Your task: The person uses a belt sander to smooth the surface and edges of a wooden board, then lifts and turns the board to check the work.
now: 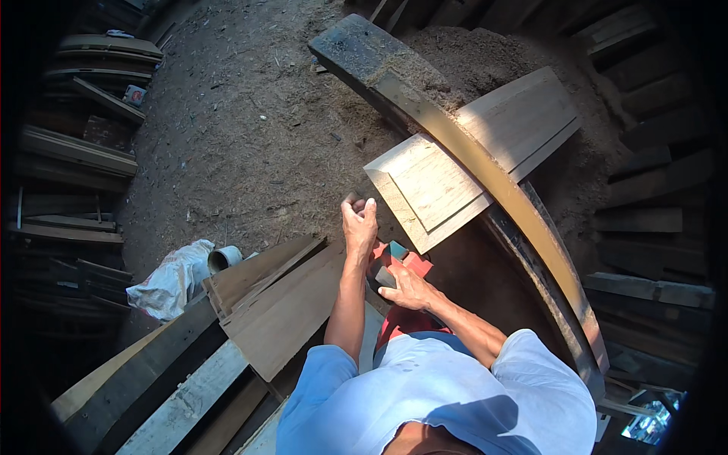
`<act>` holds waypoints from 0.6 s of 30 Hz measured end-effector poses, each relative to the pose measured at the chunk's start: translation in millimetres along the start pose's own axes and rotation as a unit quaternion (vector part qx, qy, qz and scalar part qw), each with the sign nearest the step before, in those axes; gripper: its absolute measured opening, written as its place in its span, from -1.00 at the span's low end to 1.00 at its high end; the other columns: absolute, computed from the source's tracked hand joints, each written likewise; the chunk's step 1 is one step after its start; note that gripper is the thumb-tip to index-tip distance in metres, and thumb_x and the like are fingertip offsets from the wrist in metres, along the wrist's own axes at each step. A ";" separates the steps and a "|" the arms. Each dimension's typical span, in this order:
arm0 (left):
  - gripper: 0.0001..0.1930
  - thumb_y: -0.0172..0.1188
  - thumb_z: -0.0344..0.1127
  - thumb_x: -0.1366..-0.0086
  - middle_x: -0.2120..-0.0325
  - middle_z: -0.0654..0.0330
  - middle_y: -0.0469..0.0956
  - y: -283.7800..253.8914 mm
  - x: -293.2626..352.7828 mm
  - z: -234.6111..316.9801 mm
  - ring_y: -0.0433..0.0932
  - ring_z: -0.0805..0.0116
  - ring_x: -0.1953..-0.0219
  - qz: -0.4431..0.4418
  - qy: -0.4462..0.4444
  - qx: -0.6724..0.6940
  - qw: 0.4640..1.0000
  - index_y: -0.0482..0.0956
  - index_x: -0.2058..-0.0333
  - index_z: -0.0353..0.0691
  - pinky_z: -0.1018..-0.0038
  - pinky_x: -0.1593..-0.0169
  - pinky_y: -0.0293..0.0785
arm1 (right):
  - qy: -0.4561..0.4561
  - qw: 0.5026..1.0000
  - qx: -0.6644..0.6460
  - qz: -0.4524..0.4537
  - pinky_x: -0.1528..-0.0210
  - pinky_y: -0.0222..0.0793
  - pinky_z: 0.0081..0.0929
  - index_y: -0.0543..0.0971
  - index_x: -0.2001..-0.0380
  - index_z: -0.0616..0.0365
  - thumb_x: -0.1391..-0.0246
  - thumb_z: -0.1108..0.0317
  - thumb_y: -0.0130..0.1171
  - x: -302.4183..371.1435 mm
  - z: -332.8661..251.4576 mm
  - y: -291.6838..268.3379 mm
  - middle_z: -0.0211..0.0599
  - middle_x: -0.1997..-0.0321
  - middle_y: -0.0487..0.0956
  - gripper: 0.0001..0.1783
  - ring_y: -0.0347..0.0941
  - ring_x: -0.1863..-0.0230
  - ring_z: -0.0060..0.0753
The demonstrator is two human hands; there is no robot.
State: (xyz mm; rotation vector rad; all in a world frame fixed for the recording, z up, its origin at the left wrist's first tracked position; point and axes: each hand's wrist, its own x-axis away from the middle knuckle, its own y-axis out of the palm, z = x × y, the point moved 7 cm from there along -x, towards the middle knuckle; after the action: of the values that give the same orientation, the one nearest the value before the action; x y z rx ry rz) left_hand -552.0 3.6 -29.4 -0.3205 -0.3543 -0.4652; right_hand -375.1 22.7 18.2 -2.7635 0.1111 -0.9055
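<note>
My left hand (pixel 359 226) is raised in front of me beside the near corner of a pale wooden panel (pixel 434 186). Its fingers are curled closed, with something small and dark at their tips that I cannot make out. Close to my lap, my right hand (pixel 412 289) is wrapped on a red power tool (pixel 416 264) with grey and teal parts; hand and arm hide much of it. The panel has a stepped border. It lies across a dark bench beam, and a long tan wooden bar (pixel 474 155) crosses over it.
Beyond the bar a second pale panel section (pixel 523 114) shows, with sawdust heaped around. Stacked boards (pixel 292 311) stand at my left, next to a white sack (pixel 171 284) and a pipe-like cylinder (pixel 224 259). More planks line both sides of the dirt floor (pixel 250 129).
</note>
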 end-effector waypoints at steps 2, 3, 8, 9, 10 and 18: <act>-0.35 0.23 -0.08 -0.41 0.03 0.03 0.54 40.1 -15.6 -15.8 0.53 0.35 0.12 -0.064 -0.086 0.056 0.993 0.25 -0.25 -0.43 0.42 0.00 0.49 | -0.004 0.999 0.020 0.029 -0.07 0.43 -0.03 0.49 0.04 0.56 -0.03 0.03 0.24 10.4 36.3 3.5 0.36 0.15 0.58 -0.30 0.56 0.03 0.22; -0.39 0.21 -0.08 -0.43 0.05 0.05 0.57 60.2 -16.9 -22.0 0.54 0.36 0.12 -0.099 -0.147 0.066 0.982 0.29 -0.23 -0.42 0.42 0.02 0.49 | -0.004 0.999 0.026 0.044 -0.09 0.43 -0.03 0.49 0.02 0.56 -0.03 0.03 0.24 15.1 53.3 2.0 0.37 0.13 0.58 -0.29 0.56 0.01 0.22; -0.63 0.12 -0.17 -0.50 0.02 0.12 0.59 84.1 -18.6 -40.2 0.58 0.42 0.09 -0.131 -0.025 0.224 0.965 0.41 -0.11 -0.30 0.44 0.06 0.53 | 0.121 0.992 -0.028 0.011 -0.10 0.43 -0.05 0.50 -0.03 0.53 0.00 0.05 0.25 61.4 95.3 -20.0 0.33 0.05 0.59 -0.28 0.56 -0.03 0.22; -0.65 0.13 -0.18 -0.49 0.05 0.15 0.59 92.1 -9.6 -36.9 0.57 0.44 0.12 -0.133 -0.022 0.242 0.961 0.42 -0.08 -0.30 0.45 0.09 0.53 | 0.124 0.991 -0.026 0.048 -0.04 0.45 -0.06 0.51 0.00 0.48 -0.01 0.08 0.25 70.1 108.3 -25.4 0.27 0.11 0.60 -0.34 0.58 0.03 0.16; -0.67 0.14 -0.18 -0.49 0.08 0.17 0.60 97.9 -0.9 -37.1 0.57 0.47 0.15 -0.132 -0.019 0.261 0.956 0.43 -0.06 -0.29 0.47 0.12 0.54 | 0.127 0.988 -0.022 0.084 0.02 0.47 -0.08 0.53 0.03 0.43 -0.02 0.11 0.25 79.3 120.5 -29.5 0.22 0.17 0.61 -0.41 0.60 0.10 0.11; -0.63 0.16 -0.17 -0.47 0.06 0.09 0.60 142.8 79.9 -85.9 0.65 0.28 0.09 -0.206 -0.073 0.298 0.929 0.39 -0.07 -0.31 0.23 0.04 0.66 | 0.250 0.961 -0.062 0.102 0.42 0.47 -0.15 0.57 0.46 0.42 -0.03 0.12 0.28 98.9 184.1 -54.8 0.04 0.58 0.58 -0.56 0.57 0.56 -0.16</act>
State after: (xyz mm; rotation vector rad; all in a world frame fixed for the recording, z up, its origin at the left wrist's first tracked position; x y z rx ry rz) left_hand -393.8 62.0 -105.0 0.3245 -0.6937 -0.7194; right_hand -186.4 97.6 -55.8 -2.4981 0.5431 -1.5565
